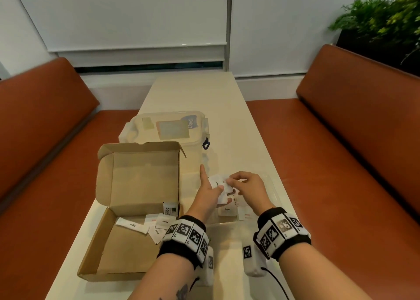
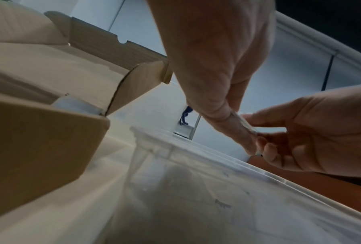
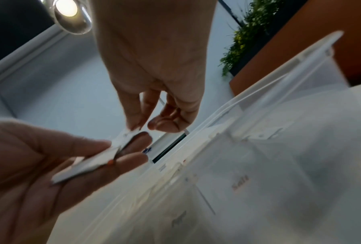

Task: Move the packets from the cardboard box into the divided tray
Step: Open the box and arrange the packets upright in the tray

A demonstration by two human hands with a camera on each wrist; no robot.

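Note:
The open cardboard box [image 1: 127, 249] sits at the left of the table with several white packets [image 1: 131, 225] lying in it. To its right stands the clear divided tray [image 1: 273, 188], with a pepper packet [image 1: 227, 210] and a salt packet [image 3: 240, 183] in its compartments. Above the tray, my left hand [image 1: 221, 193] grips a small stack of white packets [image 1: 217, 181] between thumb and fingers, index finger pointing away. My right hand [image 1: 229, 181] pinches the top packet [image 3: 129, 132] of that stack by its far end. The box wall [image 2: 39, 140] lies left of my left hand [image 2: 237, 128].
A clear lidded plastic container [image 1: 168, 129] stands behind the box and tray. Orange bench seats [image 1: 341, 163] run along both sides of the narrow cream table [image 1: 193, 90]. A potted plant [image 1: 381, 20] is at the far right.

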